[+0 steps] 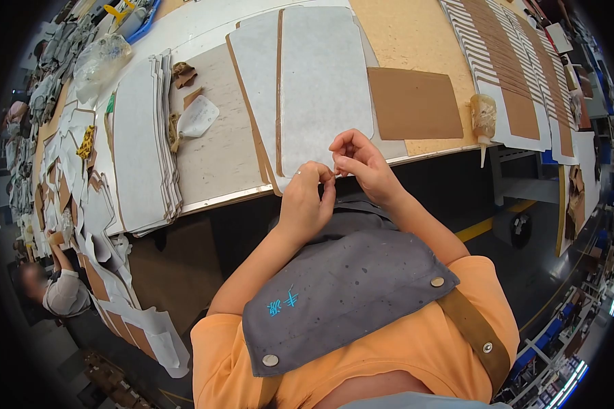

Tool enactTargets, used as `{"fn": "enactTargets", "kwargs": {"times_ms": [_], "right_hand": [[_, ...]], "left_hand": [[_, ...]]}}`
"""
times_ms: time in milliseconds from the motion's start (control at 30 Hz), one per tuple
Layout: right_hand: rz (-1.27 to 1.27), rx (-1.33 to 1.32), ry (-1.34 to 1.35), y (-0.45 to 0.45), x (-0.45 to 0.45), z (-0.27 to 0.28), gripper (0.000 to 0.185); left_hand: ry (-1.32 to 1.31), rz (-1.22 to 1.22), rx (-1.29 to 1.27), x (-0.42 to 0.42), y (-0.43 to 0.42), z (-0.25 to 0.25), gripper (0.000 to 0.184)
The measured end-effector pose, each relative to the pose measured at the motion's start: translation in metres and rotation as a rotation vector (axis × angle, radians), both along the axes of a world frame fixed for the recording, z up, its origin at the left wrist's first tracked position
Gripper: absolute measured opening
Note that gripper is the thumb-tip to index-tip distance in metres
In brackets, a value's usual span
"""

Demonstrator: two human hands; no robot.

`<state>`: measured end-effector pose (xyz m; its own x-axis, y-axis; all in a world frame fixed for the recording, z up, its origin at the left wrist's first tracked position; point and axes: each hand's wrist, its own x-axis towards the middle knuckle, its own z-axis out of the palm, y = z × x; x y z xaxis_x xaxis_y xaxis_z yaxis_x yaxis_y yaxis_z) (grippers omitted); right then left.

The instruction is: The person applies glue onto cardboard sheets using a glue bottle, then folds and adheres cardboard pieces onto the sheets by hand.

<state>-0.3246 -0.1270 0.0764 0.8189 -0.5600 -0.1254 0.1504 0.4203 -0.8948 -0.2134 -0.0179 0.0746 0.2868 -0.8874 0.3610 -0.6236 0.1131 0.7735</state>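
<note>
At the table's front edge, my left hand (308,198) and my right hand (365,165) meet fingertip to fingertip. Both have thumb and fingers pinched. Anything between them is too small or hidden to make out. Just beyond lies a stack of white panels (324,82) with brown edges, and a narrow brown strip (280,88) runs lengthwise over the top one. A brown rectangular piece (415,103) lies right of the stack. Near the table edge, a glue bottle (483,116) rests with its nozzle pointing toward me.
Another pile of white panels (140,143) stands on the left, beside a white scraper-like piece (198,116) and brown scraps (183,75). Striped white-and-brown sheets (508,75) cover the right side. A plastic bag (102,65) sits at far left. A co-worker (65,290) is at lower left.
</note>
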Motion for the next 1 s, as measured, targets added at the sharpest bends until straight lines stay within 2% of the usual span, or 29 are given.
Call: {"fn": "enactTargets", "kwargs": {"times_ms": [333, 433, 600, 667, 767, 1000], "right_hand": [[0.032, -0.063, 0.008, -0.003, 0.002, 0.001, 0.019], [0.032, -0.072, 0.034, -0.001, 0.003, 0.001, 0.019], [-0.070, -0.195, 0.085, 0.000, 0.006, -0.010, 0.015], [-0.169, -0.161, 0.032, -0.004, 0.008, -0.010, 0.015], [-0.125, -0.130, -0.094, -0.011, 0.005, -0.012, 0.016], [-0.087, -0.059, -0.059, 0.002, 0.002, -0.004, 0.013]], "left_hand": [[0.242, 0.053, 0.044, 0.002, -0.004, 0.004, 0.021], [0.325, 0.046, 0.124, 0.005, -0.002, 0.004, 0.019], [0.460, -0.034, 0.115, 0.003, 0.002, 0.006, 0.017], [0.456, -0.001, 0.047, 0.004, 0.005, 0.007, 0.016], [0.409, 0.028, -0.077, 0.007, 0.006, 0.005, 0.016], [0.407, -0.017, -0.025, -0.011, 0.014, -0.001, 0.011]]}}
